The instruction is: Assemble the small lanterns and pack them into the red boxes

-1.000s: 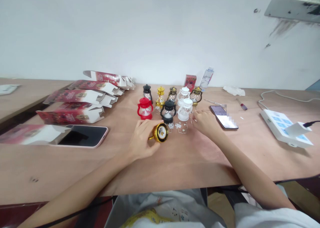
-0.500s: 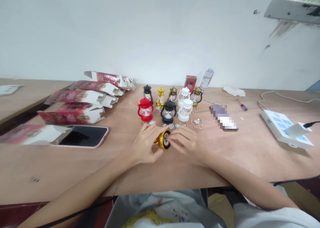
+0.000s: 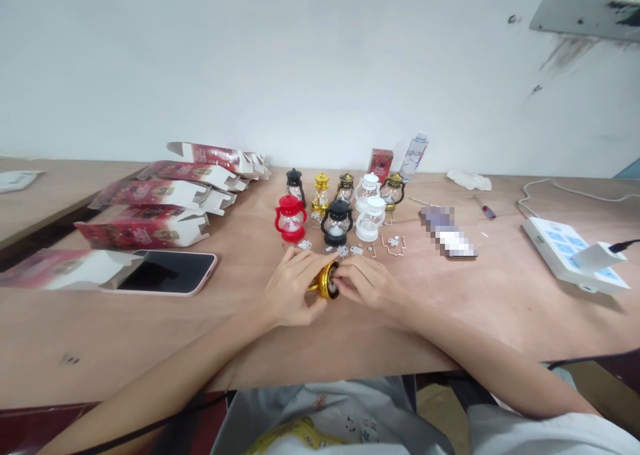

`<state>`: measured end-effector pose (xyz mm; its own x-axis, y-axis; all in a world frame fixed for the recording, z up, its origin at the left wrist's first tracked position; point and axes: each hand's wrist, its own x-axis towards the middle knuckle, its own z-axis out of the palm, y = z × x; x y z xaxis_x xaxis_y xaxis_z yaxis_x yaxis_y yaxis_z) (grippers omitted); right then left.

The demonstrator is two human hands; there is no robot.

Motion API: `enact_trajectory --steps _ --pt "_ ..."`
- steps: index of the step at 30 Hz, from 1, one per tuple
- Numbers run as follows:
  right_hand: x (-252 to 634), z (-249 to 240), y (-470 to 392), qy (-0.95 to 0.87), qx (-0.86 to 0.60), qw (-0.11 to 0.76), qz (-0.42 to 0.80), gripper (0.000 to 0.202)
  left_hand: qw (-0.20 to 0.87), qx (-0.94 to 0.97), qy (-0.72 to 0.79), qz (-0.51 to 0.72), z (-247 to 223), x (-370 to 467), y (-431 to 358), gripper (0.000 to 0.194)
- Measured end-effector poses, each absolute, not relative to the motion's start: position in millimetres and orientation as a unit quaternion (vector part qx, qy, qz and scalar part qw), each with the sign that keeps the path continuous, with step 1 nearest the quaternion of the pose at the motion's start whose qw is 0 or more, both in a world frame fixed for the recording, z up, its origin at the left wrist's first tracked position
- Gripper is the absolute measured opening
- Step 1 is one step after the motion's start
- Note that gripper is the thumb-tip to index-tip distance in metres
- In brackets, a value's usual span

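A small gold lantern (image 3: 327, 282) lies on its side above the wooden table, its round base turned toward the right. My left hand (image 3: 294, 287) is closed around its body, thumb below and fingers over the top. At the open underside, my right hand (image 3: 369, 282) pinches with its fingertips; whatever they grip is too small to make out. Just beyond the hands stand a red lantern (image 3: 291, 220), a black lantern (image 3: 339, 223) and a white lantern (image 3: 371, 219). Small metal plates and bent wires (image 3: 393, 243) lie in front of them.
More lanterns stand behind, near a red box (image 3: 381, 166) and a clear bottle (image 3: 415, 156). Opened red cartons (image 3: 150, 227) and a phone (image 3: 167, 272) occupy the left. Rightward are another phone (image 3: 449, 232), a screwdriver (image 3: 487, 209), a tissue (image 3: 469, 180) and a power strip (image 3: 570, 255).
The right fingertips have shifted slightly in at the gold lantern's base and now cover more of it. My left hand keeps its hold.
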<state>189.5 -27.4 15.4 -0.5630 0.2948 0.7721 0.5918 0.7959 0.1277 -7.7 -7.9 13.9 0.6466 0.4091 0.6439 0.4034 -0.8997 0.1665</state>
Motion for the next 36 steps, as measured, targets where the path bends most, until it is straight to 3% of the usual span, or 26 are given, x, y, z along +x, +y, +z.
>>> enact_trajectory --steps 19,36 --pt "189.6 15.9 -34.4 -0.860 -0.290 0.415 -0.068 0.006 0.006 0.907 0.231 0.352 11.8 -8.4 -7.2 0.059" --pt "187.0 13.1 -28.7 -0.874 -0.250 0.394 -0.137 0.011 0.009 0.914 0.237 0.329 17.1 -6.5 -9.4 0.057"
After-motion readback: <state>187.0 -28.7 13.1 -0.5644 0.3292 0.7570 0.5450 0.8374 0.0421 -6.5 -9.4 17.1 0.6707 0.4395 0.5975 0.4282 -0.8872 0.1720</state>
